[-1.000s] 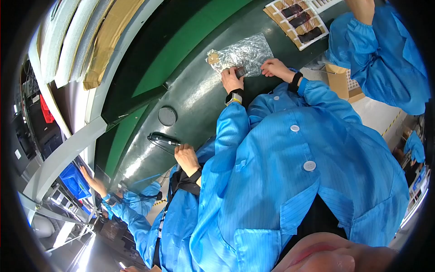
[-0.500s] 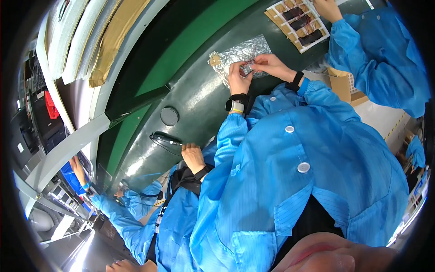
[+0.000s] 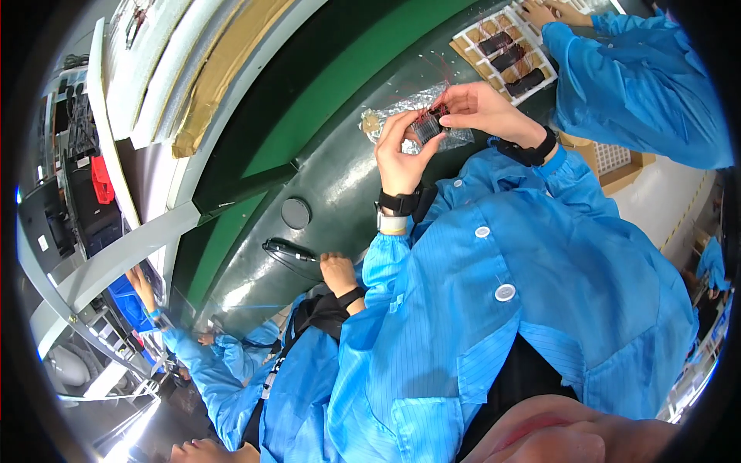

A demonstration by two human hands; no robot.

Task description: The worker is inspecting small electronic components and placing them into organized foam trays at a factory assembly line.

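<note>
My left hand and my right hand meet above the dark green table. Between their fingertips they pinch a small black component with thin red wires. Just behind it a crinkled clear plastic bag lies on the table. Both my wrists carry black bands, and my blue sleeves run down from them.
At the upper right, another person's hands rest on a white gridded tray holding several black components. To my left a co-worker's hand lies by a black cabled tool. A round black disc sits on the table.
My hands have lifted from the plastic bag and come together, now holding the black component up between them. The person at the upper right has reached onto the tray.
</note>
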